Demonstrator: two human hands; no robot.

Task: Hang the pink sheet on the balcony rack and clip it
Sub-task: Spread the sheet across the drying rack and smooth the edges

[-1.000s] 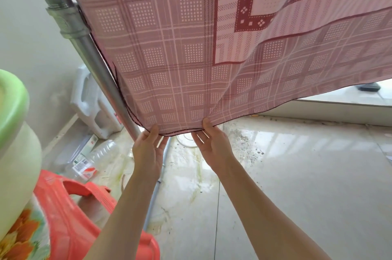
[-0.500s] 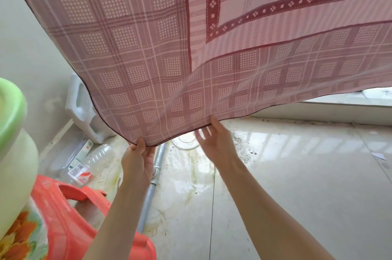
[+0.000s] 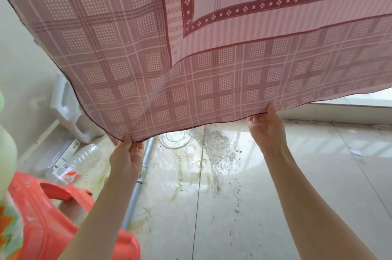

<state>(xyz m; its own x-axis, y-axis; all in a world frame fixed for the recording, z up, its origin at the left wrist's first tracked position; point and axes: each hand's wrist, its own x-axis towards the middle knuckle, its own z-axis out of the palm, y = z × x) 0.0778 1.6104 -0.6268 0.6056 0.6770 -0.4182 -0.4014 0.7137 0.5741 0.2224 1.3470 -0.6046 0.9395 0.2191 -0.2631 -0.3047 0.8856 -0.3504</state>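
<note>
Since earlier my right hand (image 3: 267,125) slid toward 3 o'clock along the hem | both hands pinch pink sheet (image 3: 191,58) | left hand (image 3: 126,154) at 7 o'clock corner

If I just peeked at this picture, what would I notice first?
Most likely the big pink sheet, checked with dark red bands, which fills the whole top of the view. Next, the left hand and right hand, each gripping its bottom hem and holding it out over the shiny tiled floor. Then the bright red plastic stool in the lower left corner.
</note>
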